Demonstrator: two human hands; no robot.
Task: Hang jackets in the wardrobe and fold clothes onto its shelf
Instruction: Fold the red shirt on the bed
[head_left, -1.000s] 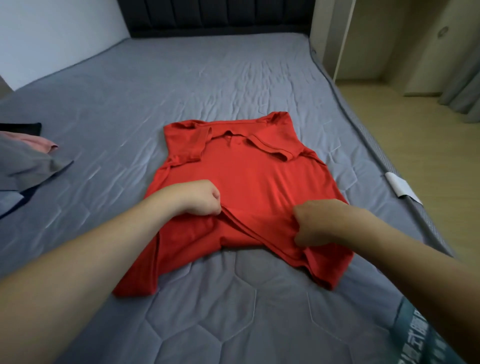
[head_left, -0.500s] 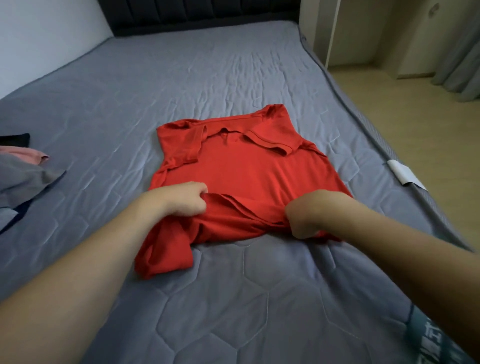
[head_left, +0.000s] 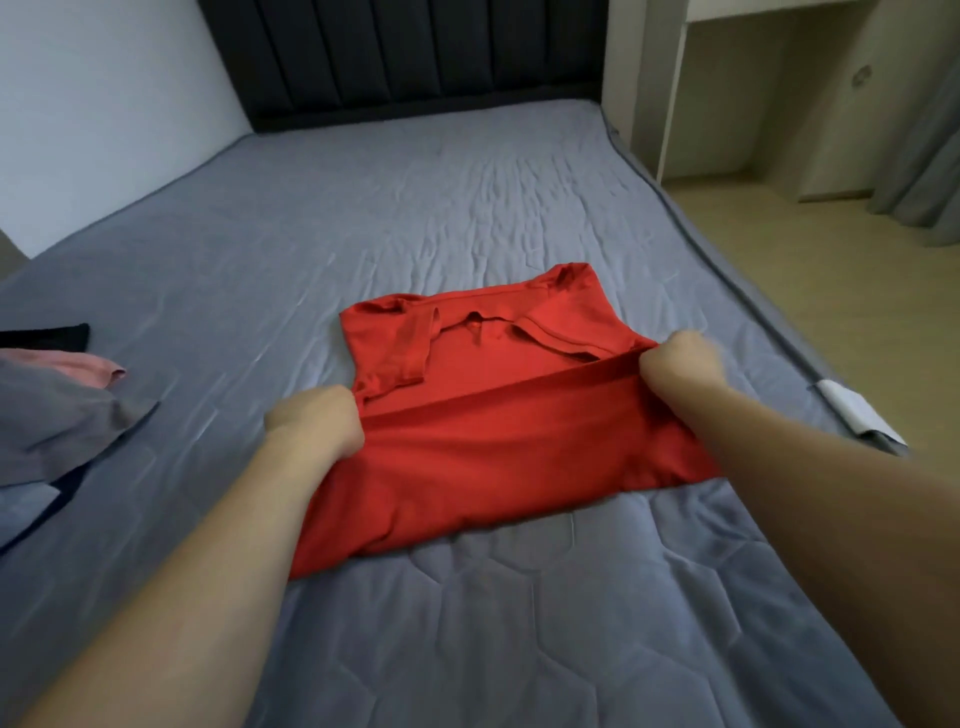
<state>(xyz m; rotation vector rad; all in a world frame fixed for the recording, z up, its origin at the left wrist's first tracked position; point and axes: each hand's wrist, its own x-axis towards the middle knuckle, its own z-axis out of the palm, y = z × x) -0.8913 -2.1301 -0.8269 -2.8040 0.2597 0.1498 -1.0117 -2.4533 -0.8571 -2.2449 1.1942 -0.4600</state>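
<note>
We see a red polo shirt (head_left: 498, 415) lying in the middle of the gray mattress (head_left: 415, 218), its collar toward the dark headboard (head_left: 405, 57). Our left hand (head_left: 317, 423) grips the left end of the shirt's bottom hem, fingers curled tight. Our right hand (head_left: 680, 366) grips the right end of the hem the same way. The hem is folded up over the shirt's middle (the sleeves are tucked in on top). Near the mattress's left edge sits a pile of clothes (head_left: 57, 405), gray, pink and black. A white tag (head_left: 852, 410) hangs at the right edge.
</note>
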